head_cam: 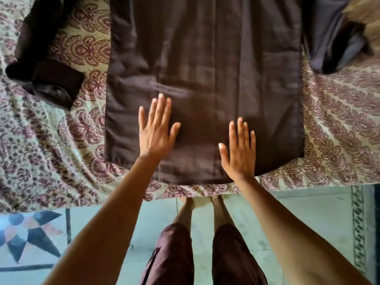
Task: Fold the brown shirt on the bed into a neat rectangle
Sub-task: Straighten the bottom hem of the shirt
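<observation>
Dark brown cotton shirt (205, 79) lies spread flat on the paisley-print bedsheet (339, 130), centre frame, hem nearest the viewer. Left hand (157, 130) and right hand (239, 151) press flat near the hem, fingers extended, slightly apart, gripping nothing. No fold visible; folding appears wholly outstanding.

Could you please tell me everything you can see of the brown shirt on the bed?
The brown shirt is dark, matte woven cloth, spread flat with its hem toward the bed's near edge and a seam running up its middle. One sleeve lies out to the side, cuff showing. Its top is cut off by the frame. The left hand and right hand lie flat, open-palmed, near the hem.
</observation>
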Available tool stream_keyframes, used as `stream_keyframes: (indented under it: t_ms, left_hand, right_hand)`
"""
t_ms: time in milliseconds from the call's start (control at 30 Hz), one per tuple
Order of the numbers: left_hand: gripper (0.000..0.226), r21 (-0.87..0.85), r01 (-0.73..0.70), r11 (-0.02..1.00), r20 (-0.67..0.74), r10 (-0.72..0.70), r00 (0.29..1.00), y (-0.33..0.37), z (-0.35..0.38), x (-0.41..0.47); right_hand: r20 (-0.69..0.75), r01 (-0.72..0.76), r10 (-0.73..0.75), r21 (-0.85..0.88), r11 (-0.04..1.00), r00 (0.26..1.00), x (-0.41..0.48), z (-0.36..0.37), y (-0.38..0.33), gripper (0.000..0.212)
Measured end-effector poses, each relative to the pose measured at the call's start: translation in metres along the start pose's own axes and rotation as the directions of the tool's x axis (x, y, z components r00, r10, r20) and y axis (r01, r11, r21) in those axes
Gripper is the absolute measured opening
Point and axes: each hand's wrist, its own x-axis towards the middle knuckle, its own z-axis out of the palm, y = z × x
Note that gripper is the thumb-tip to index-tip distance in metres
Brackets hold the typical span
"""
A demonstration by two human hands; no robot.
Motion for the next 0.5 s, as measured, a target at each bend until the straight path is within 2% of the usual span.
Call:
stream_keyframes:
  t_ms: [67,167,267,367,433,500]
  left_hand:
    - [0.061,0.005,-0.092,0.996,0.053,0.092,0.994,0.037,0.015,-0.014]
    - [0.058,0.019,-0.031,0.999,0.108,0.029,0.994,0.047,0.026,-0.018]
    - [0.059,0.057,-0.044,0.997,0.129,0.036,0.991,0.044,0.024,-0.018]
    - [0.060,0.071,-0.026,0.997,0.150,0.015,0.989,0.047,0.023,-0.017]
    - [0.059,0.075,-0.004,0.997,0.149,-0.008,0.989,0.051,0.023,-0.017]
    - [0.059,0.084,0.018,0.996,0.152,-0.030,0.988,0.054,0.023,-0.018]
  right_hand:
    - [0.001,-0.081,0.081,0.004,0.997,0.997,0.002,-0.003,0.022,0.063]
    - [0.008,-0.144,0.144,-0.021,0.989,0.989,-0.006,-0.005,0.073,0.064]
    - [-0.019,-0.366,0.366,0.021,0.931,0.930,-0.027,-0.010,0.108,0.068]
    - [-0.037,-0.476,0.477,0.044,0.879,0.878,-0.036,-0.016,0.114,0.069]
    - [-0.058,-0.402,0.408,0.087,0.911,0.911,-0.025,-0.025,0.109,0.068]
    - [-0.026,-0.132,0.135,0.086,0.987,0.990,-0.010,-0.028,0.100,0.067]
